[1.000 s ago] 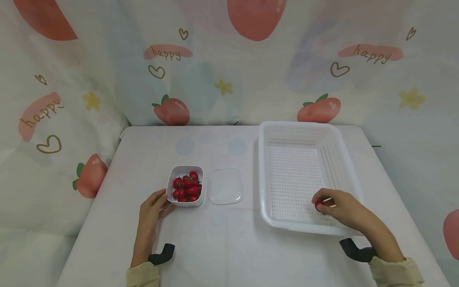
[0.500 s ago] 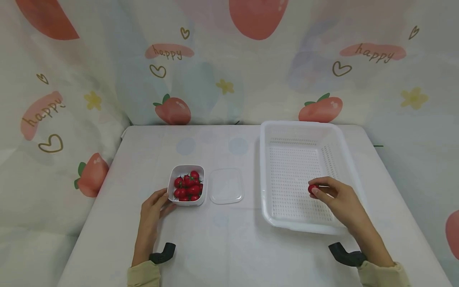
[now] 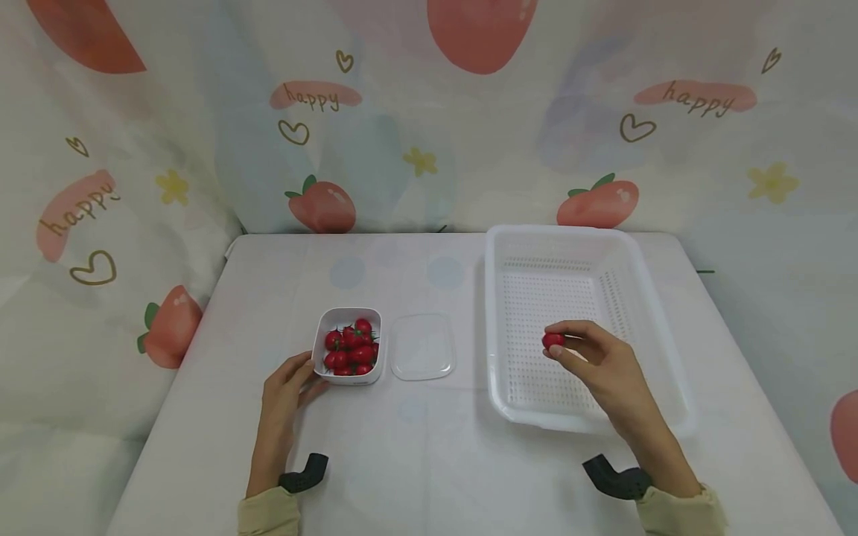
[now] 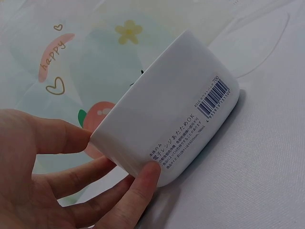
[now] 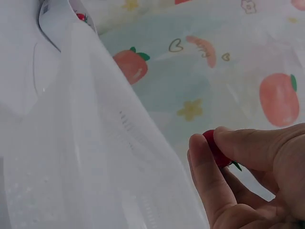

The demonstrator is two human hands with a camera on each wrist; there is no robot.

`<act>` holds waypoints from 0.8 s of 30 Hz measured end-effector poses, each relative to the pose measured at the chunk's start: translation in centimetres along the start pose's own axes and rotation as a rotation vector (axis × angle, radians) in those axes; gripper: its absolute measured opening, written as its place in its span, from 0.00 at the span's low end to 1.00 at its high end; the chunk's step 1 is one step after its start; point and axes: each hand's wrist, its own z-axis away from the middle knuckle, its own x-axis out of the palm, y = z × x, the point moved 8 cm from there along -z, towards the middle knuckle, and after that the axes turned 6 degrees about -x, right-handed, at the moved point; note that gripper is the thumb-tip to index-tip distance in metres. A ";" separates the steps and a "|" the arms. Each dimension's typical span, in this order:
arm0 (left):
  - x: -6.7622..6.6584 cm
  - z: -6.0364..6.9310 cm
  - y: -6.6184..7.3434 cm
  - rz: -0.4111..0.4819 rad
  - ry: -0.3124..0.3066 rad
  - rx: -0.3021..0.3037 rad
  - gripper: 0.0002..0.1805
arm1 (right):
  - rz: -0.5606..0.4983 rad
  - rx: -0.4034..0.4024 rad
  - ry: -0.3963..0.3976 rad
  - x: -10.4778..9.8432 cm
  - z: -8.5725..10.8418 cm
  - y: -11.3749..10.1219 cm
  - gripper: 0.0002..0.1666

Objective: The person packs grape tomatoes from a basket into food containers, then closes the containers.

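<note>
In the head view, a small white container (image 3: 348, 377) holds several red cherry tomatoes (image 3: 351, 348) with green stems. My left hand (image 3: 281, 402) holds its near left corner, the fingers at one wall and the thumb against the printed wall (image 4: 171, 119). My right hand (image 3: 606, 365) pinches one cherry tomato (image 3: 553, 340) between thumb and fingertips, above the large white perforated basket (image 3: 491, 327). In the right wrist view the tomato's green stem (image 5: 237, 165) sticks out below the thumb. No other tomato shows in the basket.
A clear flat lid (image 3: 422, 348) lies on the table (image 3: 415, 469) between the container and the basket. Behind the table hangs a printed cloth backdrop (image 3: 469, 171). Each wrist wears a black mount (image 3: 304, 473).
My right hand has lifted the cherry tomato from low in the basket and carried it leftward across it. My left hand stays at the container.
</note>
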 end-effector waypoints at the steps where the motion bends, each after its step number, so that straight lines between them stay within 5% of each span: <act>1: 0.0 0.0 0.0 -0.001 0.001 0.000 0.23 | -0.015 -0.011 -0.005 0.4 -0.1 -0.3 0.22; 7: 0.0 -0.1 0.0 0.001 0.001 0.001 0.22 | -0.144 -0.067 -0.041 2.7 -1.1 -1.8 0.23; 24: -0.1 -0.2 -0.1 0.007 -0.003 0.006 0.22 | -0.237 -0.120 -0.074 10.1 -3.8 -4.6 0.19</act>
